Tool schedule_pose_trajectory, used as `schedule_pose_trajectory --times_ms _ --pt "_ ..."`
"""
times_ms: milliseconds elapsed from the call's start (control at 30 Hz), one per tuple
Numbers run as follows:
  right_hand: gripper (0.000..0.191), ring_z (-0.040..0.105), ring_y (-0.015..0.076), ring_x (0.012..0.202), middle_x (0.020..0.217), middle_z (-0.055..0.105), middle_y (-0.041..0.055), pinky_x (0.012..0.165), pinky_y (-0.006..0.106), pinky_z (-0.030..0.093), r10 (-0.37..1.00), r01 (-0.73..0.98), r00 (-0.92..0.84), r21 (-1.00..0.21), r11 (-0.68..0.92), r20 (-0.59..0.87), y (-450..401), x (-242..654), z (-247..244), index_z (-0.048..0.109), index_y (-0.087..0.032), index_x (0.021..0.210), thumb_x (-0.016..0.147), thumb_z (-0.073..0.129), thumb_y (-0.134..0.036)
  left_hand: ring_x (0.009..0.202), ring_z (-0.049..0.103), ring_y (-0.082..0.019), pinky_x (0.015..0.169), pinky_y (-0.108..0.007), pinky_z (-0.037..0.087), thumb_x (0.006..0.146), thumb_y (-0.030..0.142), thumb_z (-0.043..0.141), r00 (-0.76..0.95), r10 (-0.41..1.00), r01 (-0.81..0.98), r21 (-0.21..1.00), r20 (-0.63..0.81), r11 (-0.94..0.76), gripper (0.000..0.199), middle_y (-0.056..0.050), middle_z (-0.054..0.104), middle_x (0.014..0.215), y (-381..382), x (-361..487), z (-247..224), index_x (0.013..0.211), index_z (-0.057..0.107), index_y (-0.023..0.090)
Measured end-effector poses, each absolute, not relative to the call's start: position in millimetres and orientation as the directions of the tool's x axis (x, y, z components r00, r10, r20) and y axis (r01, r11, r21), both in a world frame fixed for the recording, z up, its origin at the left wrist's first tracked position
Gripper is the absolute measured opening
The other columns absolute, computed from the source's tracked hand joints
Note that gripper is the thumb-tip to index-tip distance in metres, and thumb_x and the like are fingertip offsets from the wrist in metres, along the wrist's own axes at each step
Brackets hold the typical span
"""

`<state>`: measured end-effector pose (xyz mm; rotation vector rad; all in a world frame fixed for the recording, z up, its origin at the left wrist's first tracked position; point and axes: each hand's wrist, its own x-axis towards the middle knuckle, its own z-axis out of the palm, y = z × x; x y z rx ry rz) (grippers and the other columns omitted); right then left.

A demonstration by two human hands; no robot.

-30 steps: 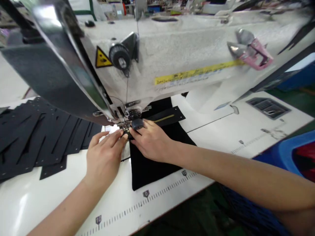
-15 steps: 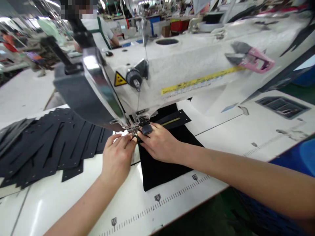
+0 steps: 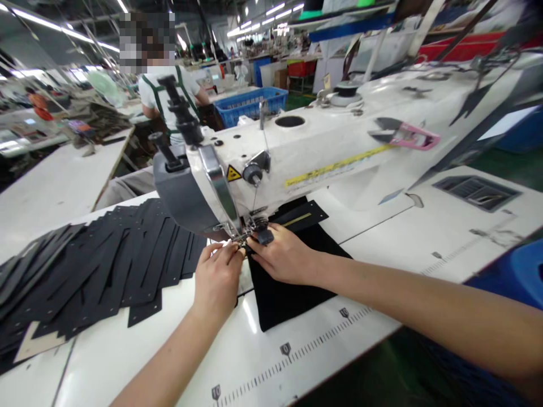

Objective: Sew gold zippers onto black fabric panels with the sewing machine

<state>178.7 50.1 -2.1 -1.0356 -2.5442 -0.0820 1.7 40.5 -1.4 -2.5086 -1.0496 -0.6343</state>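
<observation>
The cloth [image 3: 292, 291] lies on the table [image 3: 106, 350], partly beneath the machine [image 3: 305, 150], a strip [image 3: 316, 212] across it. Your left hand [image 3: 218, 278] and right hand [image 3: 288, 257] curl close together; whether either pinches cannot be told. Cloth probably light, limp; strip stiffer: steady both flat, near their edges.

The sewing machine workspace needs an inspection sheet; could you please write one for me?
Surface: white table with a printed scale
Job's things: black fabric; across it, black strip with a yellowish line; sewing machine
Clutter: overlapping black pieces left of the machine; pink-handled snips on its arm
Hands: left hand and right hand, fingertips close together beneath the machine's head
Cables: none clearly made out
Surroundings: another person; blue basket
</observation>
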Motion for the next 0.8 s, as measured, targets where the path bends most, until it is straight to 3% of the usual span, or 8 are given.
schedule_pose_trajectory --times_ms 633,800 --pt "0.023 0.050 0.0242 0.102 0.103 0.058 0.0158 0.092 0.040 0.036 0.671 0.687 -0.624 -0.128 0.715 0.400 50.2 175.4 -1.5 0.055 -0.010 0.102 0.084 0.044 -0.020 0.083 0.063 -0.021 0.079 -0.040 0.046 0.078 0.003 0.042 0.605 0.601 0.734 -0.074 0.523 -0.675 0.024 -0.011 0.067 0.092 41.4 -1.0 -5.7 0.086 0.061 0.014" --pt "0.031 0.046 0.0270 0.112 0.115 0.056 0.0148 0.099 0.052 0.026 0.746 0.753 -0.560 -0.155 0.640 0.361 51.1 184.4 2.7 0.054 -0.013 0.110 0.086 0.048 -0.030 0.085 0.063 -0.022 0.080 -0.041 0.046 0.080 0.005 0.043 0.583 0.610 0.744 -0.051 0.537 -0.666 0.021 -0.011 0.067 0.093 41.5 -2.2 -3.1 0.084 0.061 0.016"
